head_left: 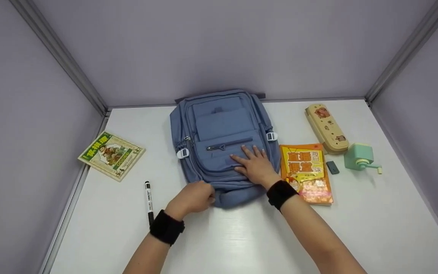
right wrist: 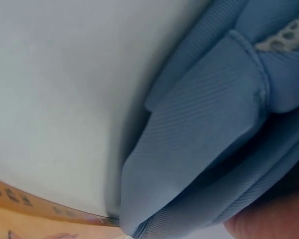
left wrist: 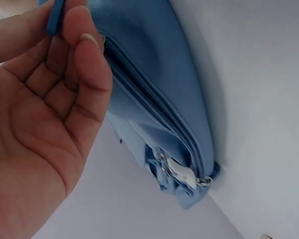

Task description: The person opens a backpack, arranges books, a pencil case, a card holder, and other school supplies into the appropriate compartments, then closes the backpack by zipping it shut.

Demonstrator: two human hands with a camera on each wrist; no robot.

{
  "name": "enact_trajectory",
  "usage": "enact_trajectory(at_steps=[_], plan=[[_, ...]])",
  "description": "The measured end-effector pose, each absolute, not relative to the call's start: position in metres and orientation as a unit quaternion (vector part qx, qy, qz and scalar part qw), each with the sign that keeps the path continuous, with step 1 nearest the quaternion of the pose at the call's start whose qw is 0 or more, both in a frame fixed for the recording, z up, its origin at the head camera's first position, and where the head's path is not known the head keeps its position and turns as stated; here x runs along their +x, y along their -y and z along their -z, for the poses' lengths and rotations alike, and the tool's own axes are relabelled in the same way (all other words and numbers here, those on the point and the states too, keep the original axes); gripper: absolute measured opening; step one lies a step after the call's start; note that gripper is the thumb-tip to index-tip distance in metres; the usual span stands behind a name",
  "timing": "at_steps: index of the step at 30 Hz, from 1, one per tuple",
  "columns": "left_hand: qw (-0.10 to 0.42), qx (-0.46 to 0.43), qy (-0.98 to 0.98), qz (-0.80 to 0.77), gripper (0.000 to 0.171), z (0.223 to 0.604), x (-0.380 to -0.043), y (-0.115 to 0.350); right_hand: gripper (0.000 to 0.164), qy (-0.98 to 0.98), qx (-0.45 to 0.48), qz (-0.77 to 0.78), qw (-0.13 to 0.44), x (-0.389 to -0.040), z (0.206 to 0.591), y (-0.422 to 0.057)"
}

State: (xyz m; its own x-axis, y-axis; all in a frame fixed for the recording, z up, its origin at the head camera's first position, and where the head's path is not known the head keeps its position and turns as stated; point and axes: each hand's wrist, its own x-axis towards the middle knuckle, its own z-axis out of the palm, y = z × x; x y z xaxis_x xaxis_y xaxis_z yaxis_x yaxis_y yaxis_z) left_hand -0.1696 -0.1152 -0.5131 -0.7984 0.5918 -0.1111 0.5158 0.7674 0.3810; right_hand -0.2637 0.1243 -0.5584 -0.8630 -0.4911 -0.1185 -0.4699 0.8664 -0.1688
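a: how is the left grip (head_left: 193,196) set?

b: closed up tight. its forearm slants up and inward from the near edge of the view, and the wrist camera shows a slim blue pull tab (left wrist: 55,19) pinched in the fingertips, with the fingers curled over the palm.

a: and the backpack (head_left: 224,123)?

b: just ahead of the left grip and directly beneath the right grip (head_left: 256,167), lying front side up on the worktop (head_left: 222,243). a zip (left wrist: 157,102) runs away from the left grip along the bag's side.

a: how does the right one lie?

b: fully opened, palm down, fingers spread over the bag's lower front, grasping nothing. its forearm angles in from the lower right.

a: anything near them?

b: a marker (head_left: 149,199) to the left of the left grip, and an orange book (head_left: 306,163) just right of the right grip. a black wristband (head_left: 167,227) sits behind the left grip.
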Motion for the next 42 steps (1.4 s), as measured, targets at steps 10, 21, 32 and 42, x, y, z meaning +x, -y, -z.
enact_trajectory(at_steps=[10, 21, 32, 42], plan=[[0.071, 0.341, -0.927, -0.136, 0.019, 0.516, -0.170, 0.080, 0.052, -0.962, -0.247, 0.072, 0.088, -0.263, 0.562, -0.127], [-0.011, 0.310, -0.939, -0.147, 0.019, 0.508, -0.176, 0.087, 0.040, -0.949, -0.288, 0.130, 0.022, -0.247, 0.540, -0.123], [-0.120, 0.222, -0.915, -0.315, 0.019, 0.514, -0.173, 0.079, 0.013, -0.833, -0.435, 0.337, 0.058, -0.207, 0.531, -0.102], [-0.118, 0.205, -0.902, -0.362, 0.016, 0.511, -0.174, 0.081, 0.015, -0.839, -0.408, 0.358, 0.041, -0.201, 0.538, -0.097]])
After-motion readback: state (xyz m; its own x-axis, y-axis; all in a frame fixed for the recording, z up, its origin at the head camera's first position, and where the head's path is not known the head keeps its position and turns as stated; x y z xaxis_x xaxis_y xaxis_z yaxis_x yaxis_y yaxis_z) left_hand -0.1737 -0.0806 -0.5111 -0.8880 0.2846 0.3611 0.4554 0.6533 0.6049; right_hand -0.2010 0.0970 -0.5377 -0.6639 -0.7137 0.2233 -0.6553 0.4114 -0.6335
